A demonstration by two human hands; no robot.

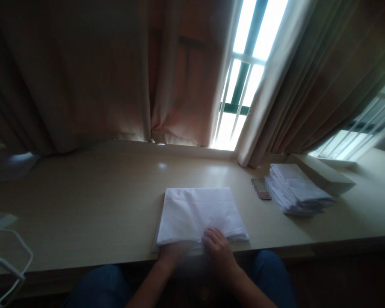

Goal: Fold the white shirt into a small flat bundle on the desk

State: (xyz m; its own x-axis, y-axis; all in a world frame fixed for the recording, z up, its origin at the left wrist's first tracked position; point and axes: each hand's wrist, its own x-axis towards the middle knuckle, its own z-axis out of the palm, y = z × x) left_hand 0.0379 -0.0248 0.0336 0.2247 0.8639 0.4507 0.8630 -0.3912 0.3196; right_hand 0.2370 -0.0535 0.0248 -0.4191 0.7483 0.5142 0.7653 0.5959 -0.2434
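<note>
- The cloth [200, 211], white and folded into a flat rectangle, lies on the table [83, 205] at its near edge, right in front of the person.
- The right hand [218, 248] rests palm down on the cloth's near edge, right of its middle; the fingers [211, 235] lie loosely spread and flat on the fabric, gripping nothing.
- The left hand [173, 253] is at the cloth's near left corner, blurred; it touches or slips under the edge there, and whether its fingers are apart or closed on the fabric cannot be told.
- Both forearms come up from below the table edge, with the person's knees in blue jeans [99, 286] under the cloth's near side.
- Right of the cloth, well apart, sits a stack [297, 190] of similar white folded cloths.
- Between the cloth and the stack, just beside the stack, lies a small flat thing [261, 188], too blurred to name.
- Beyond the stack, further right, lies a pale flat box [324, 171].
- Far left of the cloth, a white wire hanger [11, 261] juts over the table's near edge.
- Behind the cloth, past the table's far edge, hang curtains [83, 77], parted at a bright window [244, 64].
</note>
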